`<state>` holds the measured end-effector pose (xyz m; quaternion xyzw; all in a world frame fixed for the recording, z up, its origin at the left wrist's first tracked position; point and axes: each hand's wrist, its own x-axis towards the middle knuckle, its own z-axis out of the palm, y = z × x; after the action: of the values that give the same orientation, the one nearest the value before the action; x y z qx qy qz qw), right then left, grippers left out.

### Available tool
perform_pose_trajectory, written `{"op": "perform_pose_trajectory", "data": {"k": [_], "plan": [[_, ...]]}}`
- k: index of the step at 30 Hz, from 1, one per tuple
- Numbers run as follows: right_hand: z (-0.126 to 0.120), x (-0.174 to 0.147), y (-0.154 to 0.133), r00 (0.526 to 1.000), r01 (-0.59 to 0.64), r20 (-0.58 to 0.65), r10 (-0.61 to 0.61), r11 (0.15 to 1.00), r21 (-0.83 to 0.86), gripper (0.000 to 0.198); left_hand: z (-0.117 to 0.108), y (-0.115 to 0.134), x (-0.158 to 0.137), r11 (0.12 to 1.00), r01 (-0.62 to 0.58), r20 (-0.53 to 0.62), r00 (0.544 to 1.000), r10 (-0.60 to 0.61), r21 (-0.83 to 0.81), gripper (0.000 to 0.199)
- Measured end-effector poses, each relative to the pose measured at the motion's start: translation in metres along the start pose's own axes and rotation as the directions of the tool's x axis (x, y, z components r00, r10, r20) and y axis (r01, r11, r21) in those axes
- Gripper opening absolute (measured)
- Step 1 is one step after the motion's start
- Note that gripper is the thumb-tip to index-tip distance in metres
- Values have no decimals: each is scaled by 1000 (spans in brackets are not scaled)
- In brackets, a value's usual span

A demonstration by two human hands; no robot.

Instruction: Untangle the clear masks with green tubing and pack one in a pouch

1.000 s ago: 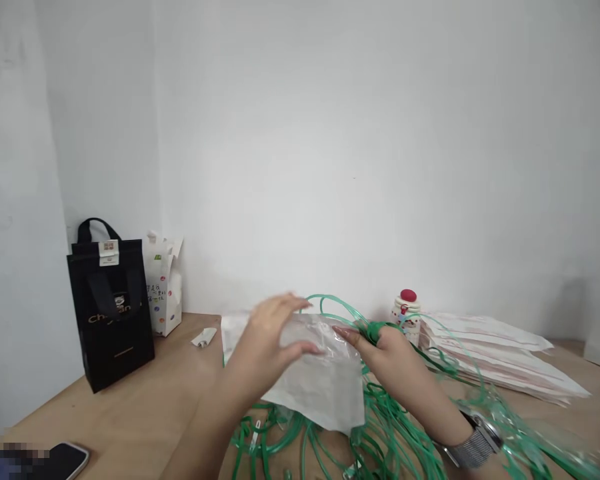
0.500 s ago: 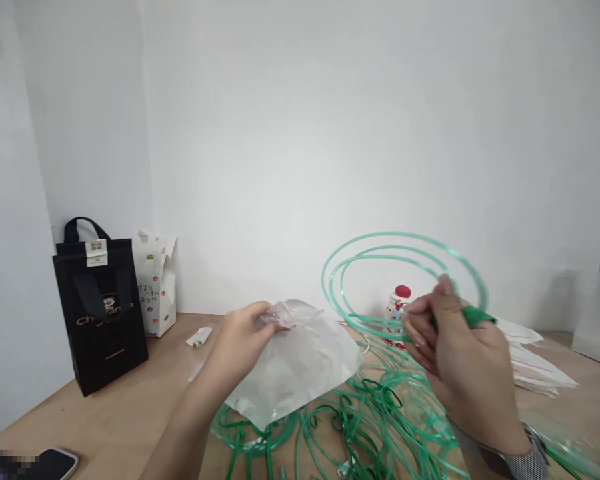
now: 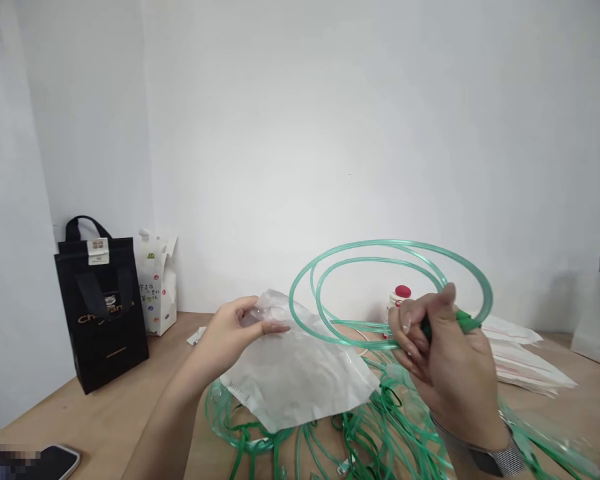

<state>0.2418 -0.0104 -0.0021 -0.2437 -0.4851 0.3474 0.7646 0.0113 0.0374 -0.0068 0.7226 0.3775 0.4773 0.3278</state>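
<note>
Between thumb and fingers, my left hand (image 3: pixel 240 327) grips the top edge of a white, partly clear pouch (image 3: pixel 300 373), which hangs tilted over the table. My right hand (image 3: pixel 445 333) is closed around a coil of green clear tubing (image 3: pixel 390 243), with a darker green piece at the base of its thumb. The coil's loops stretch left, and their near side passes in front of the pouch's upper right edge. Whether any tubing is inside the pouch I cannot tell. Below both hands lies a tangle of green tubing and straps (image 3: pixel 370 433).
A black paper bag (image 3: pixel 103 333) and a white dotted bag (image 3: pixel 160 293) stand at left. White pouches (image 3: pixel 525 360) lie stacked at right, near a red-topped container (image 3: pixel 403 292). A phone (image 3: pixel 55 463) rests at front left, a scrap of paper (image 3: pixel 195 335) behind.
The tubing coil in my right hand has moved left, toward the pouch, and its loops look wider. My left hand has shifted slightly left, and its fingers are further apart at the pouch's edge.
</note>
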Motion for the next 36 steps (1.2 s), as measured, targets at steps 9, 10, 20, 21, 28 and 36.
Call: {"op": "perform_pose_trajectory", "data": {"k": [9, 10, 20, 21, 28, 36], "plan": [[5, -2, 12, 948, 290, -92, -306, 944, -158, 38, -6, -15, 9, 996, 19, 27, 999, -17, -81, 25], [6, -3, 13, 937, 313, -104, -335, 932, -181, 38, -6, -17, 9, 996, 21, 30, 999, -19, -82, 25], [6, -4, 30, 982, 170, -31, -184, 951, -259, 42, -1, -23, 13, 1000, 3, -32, 999, -3, -7, 27], [5, -4, 32, 988, 146, -4, -153, 952, -268, 42, -1, -23, 13, 1000, 6, -34, 999, -6, -1, 28], [2, -1, 42, 999, 1, 52, 15, 954, -300, 42, -1, -25, 14, 1000, 11, -31, 999, -11, 15, 31], [0, -2, 46, 993, -13, 106, 56, 930, -368, 42, 0, -21, 12, 1000, -8, 2, 1000, 8, -13, 28]]}}
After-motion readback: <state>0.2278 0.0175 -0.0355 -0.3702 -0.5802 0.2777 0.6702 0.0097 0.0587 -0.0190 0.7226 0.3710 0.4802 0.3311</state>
